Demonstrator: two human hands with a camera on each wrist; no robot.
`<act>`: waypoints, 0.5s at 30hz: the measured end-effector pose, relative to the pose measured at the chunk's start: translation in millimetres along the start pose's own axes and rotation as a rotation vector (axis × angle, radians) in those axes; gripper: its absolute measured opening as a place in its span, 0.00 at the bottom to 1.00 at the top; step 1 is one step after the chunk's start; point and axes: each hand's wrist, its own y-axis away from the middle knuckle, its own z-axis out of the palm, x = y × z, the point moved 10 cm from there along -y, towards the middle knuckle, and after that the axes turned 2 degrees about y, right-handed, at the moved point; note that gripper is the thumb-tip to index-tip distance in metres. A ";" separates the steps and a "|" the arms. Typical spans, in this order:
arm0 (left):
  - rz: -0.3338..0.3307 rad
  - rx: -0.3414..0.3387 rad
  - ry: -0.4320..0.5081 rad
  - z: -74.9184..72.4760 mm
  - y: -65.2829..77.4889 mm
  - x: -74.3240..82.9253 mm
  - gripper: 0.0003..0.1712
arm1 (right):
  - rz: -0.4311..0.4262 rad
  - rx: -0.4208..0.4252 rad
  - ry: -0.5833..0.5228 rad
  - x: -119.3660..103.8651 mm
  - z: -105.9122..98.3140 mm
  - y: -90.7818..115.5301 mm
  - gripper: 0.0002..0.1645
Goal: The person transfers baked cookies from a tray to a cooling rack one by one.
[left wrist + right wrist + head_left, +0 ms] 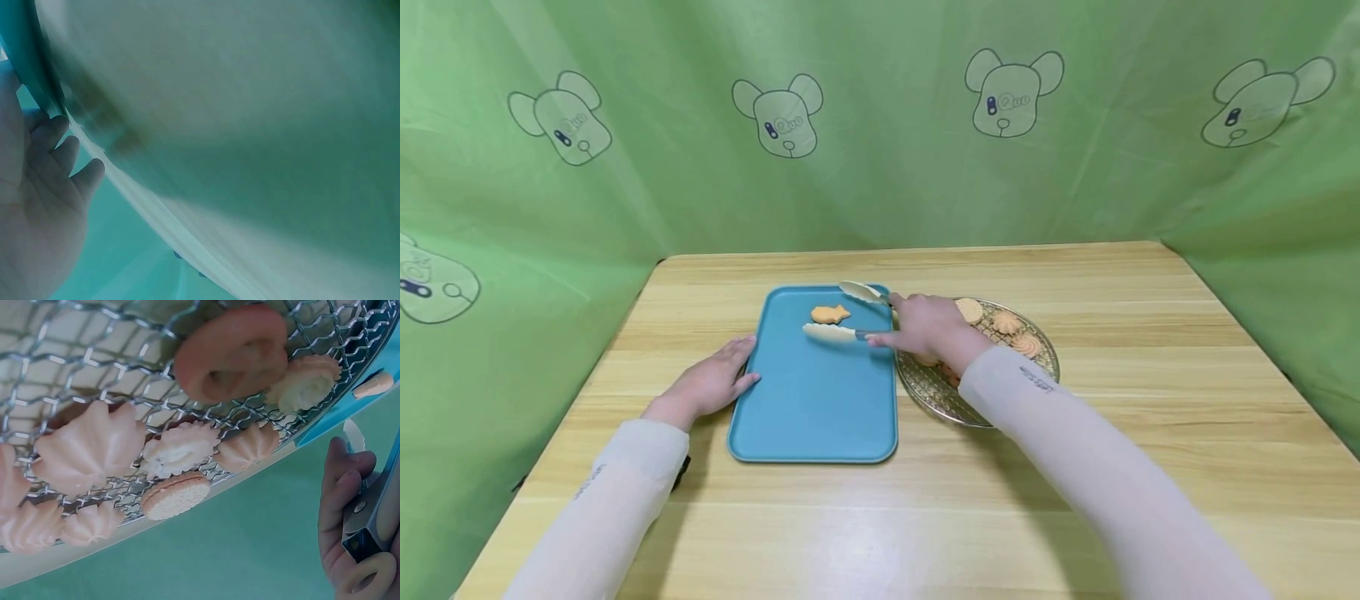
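Note:
My left hand [711,379] rests against the left edge of a blue tray [812,408], fingers extended and thumb at the rim. In the left wrist view its fingers [62,144] lie loosely beside that rim. With my right hand [928,325] I grip metal tongs with cream-coloured tips [831,333], held over the upper right of the tray. The tongs' tips stand apart, and a fish-shaped cookie [829,314] lies on the tray right by the nearer tip. A pull ring [369,578] shows at the tongs' handle end.
To the tray's right is a round wire mesh rack [936,396], partly under my right forearm. On it lie several cookies: swirled ones [94,450], a ring-like pretzel cookie [231,353] and a sandwich cookie [176,497]. Green curtains [880,200] enclose the wooden table [1150,358].

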 end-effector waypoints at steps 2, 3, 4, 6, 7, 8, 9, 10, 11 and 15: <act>-0.001 -0.001 -0.001 -0.2 -0.1 -0.5 0.38 | 0.003 -0.003 0.001 -0.2 -0.4 -2.0 0.62; -0.002 -0.001 -0.001 -0.3 0.0 -0.6 0.38 | 0.003 -0.004 0.003 -0.3 -0.6 -2.9 0.61; -0.002 -0.001 -0.001 -0.4 0.0 -0.8 0.38 | 0.005 -0.005 0.004 -0.4 -0.4 -3.9 0.61; -0.003 -0.002 -0.003 -0.3 0.0 -0.9 0.38 | 0.006 -0.009 0.002 -0.5 0.5 -5.7 0.61; -0.002 -0.003 -0.002 -0.6 0.2 -0.6 0.38 | 0.006 -0.011 0.002 -0.5 1.1 -6.5 0.61; -0.002 -0.003 -0.002 -0.7 0.2 -0.5 0.38 | 0.007 -0.017 -0.001 -0.3 2.0 -7.0 0.61; 0.000 -0.002 -0.002 -0.8 0.3 -0.1 0.38 | 0.011 -0.022 -0.004 0.0 3.1 -7.5 0.61; -0.001 -0.003 -0.002 -0.9 0.2 0.0 0.38 | 0.015 -0.028 -0.008 0.3 4.2 -8.0 0.61; -0.001 -0.003 -0.002 -1.1 0.1 0.1 0.38 | 0.017 -0.033 -0.010 0.7 4.9 -8.3 0.62; 0.002 -0.003 -0.001 -1.0 0.1 1.0 0.38 | 0.020 -0.043 -0.016 1.3 6.2 -9.1 0.61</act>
